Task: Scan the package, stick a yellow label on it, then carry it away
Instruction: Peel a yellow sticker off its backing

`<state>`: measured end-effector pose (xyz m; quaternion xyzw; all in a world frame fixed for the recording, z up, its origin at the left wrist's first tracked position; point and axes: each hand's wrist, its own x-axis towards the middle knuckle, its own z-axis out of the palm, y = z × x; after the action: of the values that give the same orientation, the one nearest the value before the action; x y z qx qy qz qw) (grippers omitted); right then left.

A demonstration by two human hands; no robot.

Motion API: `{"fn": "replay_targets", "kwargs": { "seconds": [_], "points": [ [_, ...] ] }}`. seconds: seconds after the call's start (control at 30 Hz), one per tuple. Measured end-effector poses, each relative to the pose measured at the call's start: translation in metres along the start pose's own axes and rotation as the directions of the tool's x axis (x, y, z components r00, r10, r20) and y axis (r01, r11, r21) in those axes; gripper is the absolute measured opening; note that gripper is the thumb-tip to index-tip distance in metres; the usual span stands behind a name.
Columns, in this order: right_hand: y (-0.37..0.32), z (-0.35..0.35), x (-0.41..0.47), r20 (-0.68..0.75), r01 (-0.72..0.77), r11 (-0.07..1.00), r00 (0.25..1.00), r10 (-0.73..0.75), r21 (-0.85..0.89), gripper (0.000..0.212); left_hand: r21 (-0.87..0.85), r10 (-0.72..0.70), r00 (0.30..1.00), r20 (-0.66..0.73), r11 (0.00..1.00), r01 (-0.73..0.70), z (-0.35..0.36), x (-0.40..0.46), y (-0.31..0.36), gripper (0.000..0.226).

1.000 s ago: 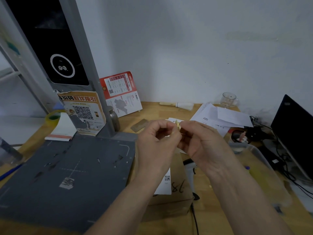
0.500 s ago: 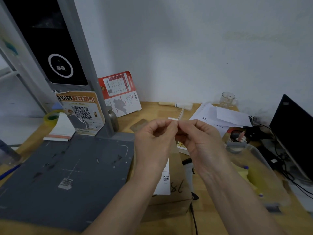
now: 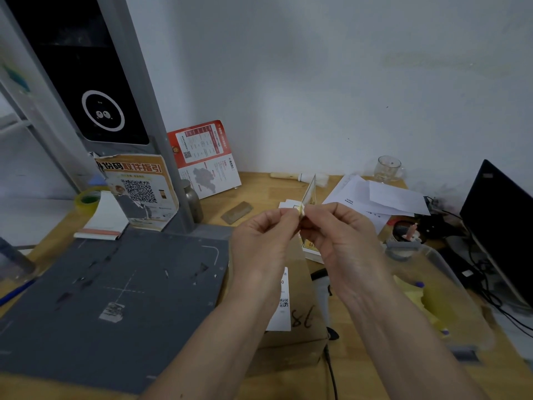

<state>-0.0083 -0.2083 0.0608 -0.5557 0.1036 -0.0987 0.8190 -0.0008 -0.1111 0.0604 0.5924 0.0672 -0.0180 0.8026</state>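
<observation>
Both hands were pinched together above the cardboard package (image 3: 291, 310), the left hand (image 3: 264, 243) and right hand (image 3: 340, 241) apparently peeling a yellow label (image 3: 309, 193) from its backing, so the labelling step was under way and next called for pressing it onto the box

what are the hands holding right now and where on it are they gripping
Both hands, left hand and right hand, pinch the lower end of a small yellow label between fingertips; its upper part sticks up free above the cardboard package.
</observation>
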Motion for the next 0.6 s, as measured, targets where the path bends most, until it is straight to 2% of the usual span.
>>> {"fn": "replay_targets", "kwargs": {
  "seconds": [0.3, 0.37, 0.43, 0.6],
  "points": [
    [-0.0001, -0.0005, 0.0022, 0.012, -0.013, 0.997, 1.0, 0.014, -0.08, 0.011, -0.116, -0.021, 0.997, 0.067, 0.993, 0.029, -0.0002, 0.001, 0.0016, 0.028],
    [-0.0004, 0.0003, 0.0015, 0.009, 0.005, 0.994, 1.0, -0.004, -0.105, 0.012, -0.136, -0.012, 0.997, 0.078, 0.99, 0.023, -0.0005, 0.0019, 0.0001, 0.023],
    [-0.0003, 0.0008, 0.0007, 0.012, 0.017, 0.992, 1.0, -0.015, -0.128, 0.011, -0.145, 0.012, 0.995, 0.098, 0.989, 0.002, -0.0016, 0.0025, -0.0017, 0.008],
    [0.0004, 0.0008, 0.0006, 0.002, 0.007, 0.991, 1.0, -0.007, -0.137, 0.01, -0.113, 0.046, 0.995, 0.093, 0.993, -0.035, -0.0036, 0.0043, -0.007, 0.008]
  ]
}}
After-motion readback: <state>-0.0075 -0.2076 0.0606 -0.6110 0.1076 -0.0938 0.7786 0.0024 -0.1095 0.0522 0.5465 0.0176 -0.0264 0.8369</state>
